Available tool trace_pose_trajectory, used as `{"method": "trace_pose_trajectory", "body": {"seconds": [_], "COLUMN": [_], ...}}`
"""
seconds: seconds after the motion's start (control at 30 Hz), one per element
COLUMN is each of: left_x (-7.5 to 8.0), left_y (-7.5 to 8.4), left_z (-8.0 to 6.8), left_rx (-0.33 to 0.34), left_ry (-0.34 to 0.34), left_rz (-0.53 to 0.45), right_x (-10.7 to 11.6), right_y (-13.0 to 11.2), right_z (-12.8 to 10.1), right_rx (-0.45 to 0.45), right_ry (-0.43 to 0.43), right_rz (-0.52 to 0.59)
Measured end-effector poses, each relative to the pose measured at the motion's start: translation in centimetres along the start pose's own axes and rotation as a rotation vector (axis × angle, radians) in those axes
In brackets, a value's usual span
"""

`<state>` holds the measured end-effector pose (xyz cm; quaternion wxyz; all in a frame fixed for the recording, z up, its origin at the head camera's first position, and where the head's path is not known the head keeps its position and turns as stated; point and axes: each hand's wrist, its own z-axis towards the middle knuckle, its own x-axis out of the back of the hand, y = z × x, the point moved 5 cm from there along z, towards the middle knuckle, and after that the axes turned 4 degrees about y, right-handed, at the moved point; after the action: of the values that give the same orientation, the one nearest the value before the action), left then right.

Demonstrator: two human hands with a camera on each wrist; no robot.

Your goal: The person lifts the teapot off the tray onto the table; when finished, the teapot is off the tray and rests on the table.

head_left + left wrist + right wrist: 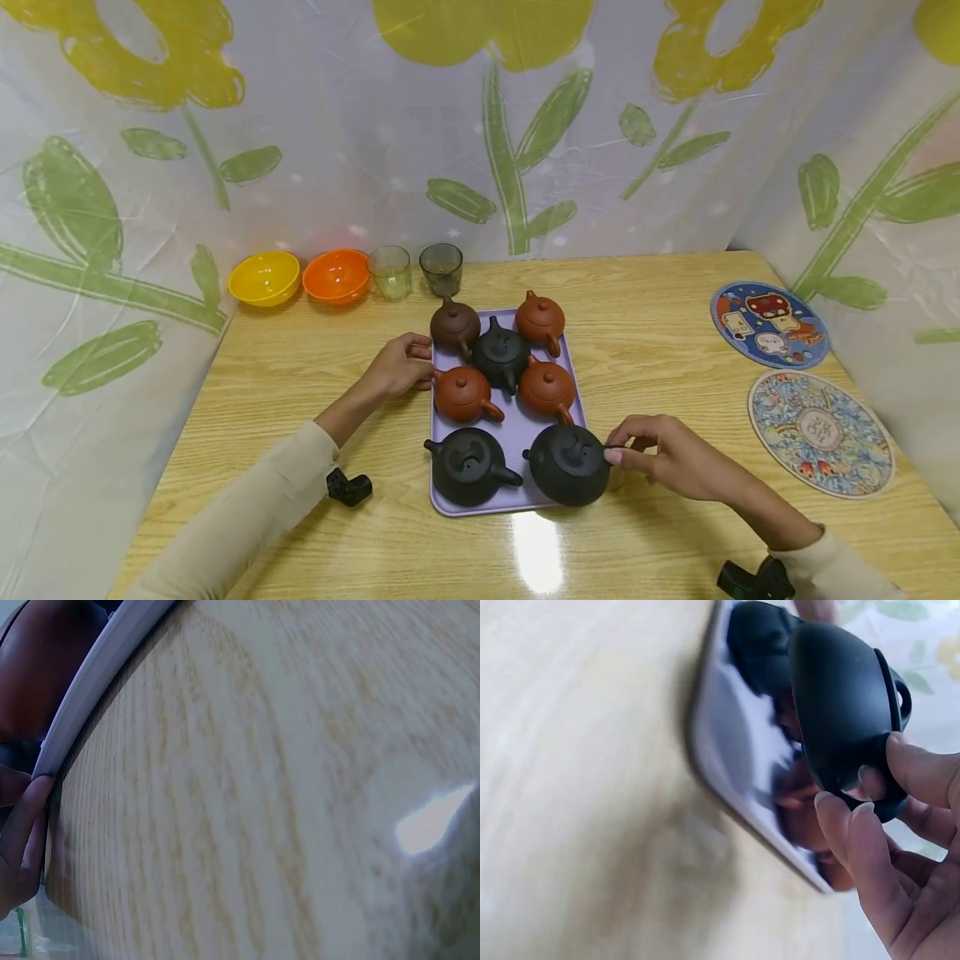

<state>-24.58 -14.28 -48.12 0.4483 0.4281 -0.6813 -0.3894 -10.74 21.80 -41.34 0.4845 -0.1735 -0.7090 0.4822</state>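
Head view: the right hand [678,461] pinches the handle of the black round clay teapot [567,464] at the near right corner of the lilac rectangular tray [517,501]; the left hand [397,367] grips the tray's left rim, fingers curled. Left wrist view: fingertips [22,832] press the tray's edge [97,675]. Right wrist view: fingers [859,847] curl against the teapot [840,712].

Matt clay teapots [567,464], smooth plastic tray [525,433], glossy wood-grain table [660,333]

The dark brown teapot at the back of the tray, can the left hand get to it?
Probably yes. The left hand rests on the tray edge right beside the dark brown teapot, and nothing stands between them.
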Motion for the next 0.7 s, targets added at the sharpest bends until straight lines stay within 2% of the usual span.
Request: {"method": "trace_pose_trajectory", "body": {"seconds": [0.17,0.33,0.57,0.7], "left_x": [-0.1,-0.2,0.0,0.0], "left_y": [-0.1,-0.1,-0.3,-0.5], "left_z": [0.2,0.1,0.1,0.0], "left_rx": [-0.005,-0.001,-0.008,-0.012], "left_ry": [-0.004,-0.003,-0.004,-0.002], "left_rz": [-0.008,0.005,0.0,-0.011], "right_x": [2.4,4.8,7.0,8.3], "right_y": [-0.8,-1.7,-0.9,-0.3], "right_z": [0.4,0.9,2.3,3.6], "right_rx": [-0.018,-0.006,-0.113,-0.143], "right_ry": [0.023,0.085,0.155,0.176], "right_rz": [-0.015,-0.043,-0.039,-0.021]}}
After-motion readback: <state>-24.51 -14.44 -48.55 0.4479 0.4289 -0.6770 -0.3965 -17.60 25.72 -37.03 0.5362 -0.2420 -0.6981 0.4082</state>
